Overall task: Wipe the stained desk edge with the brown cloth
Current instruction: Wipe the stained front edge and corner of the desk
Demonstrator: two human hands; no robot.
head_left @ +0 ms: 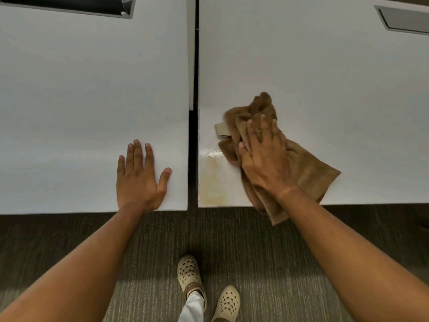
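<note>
A crumpled brown cloth lies on the right white desk near its front edge, one corner hanging over the edge. My right hand presses down on the cloth with fingers curled into its folds. A yellowish stain marks the desk's front left corner, just left of the cloth, with a wet shiny patch above it. My left hand rests flat with fingers spread on the left white desk, near its front right corner.
A narrow dark gap separates the two desks. Grey cable hatches sit at the far left and far right. Below the desk edges is grey carpet, with my feet in cream perforated shoes.
</note>
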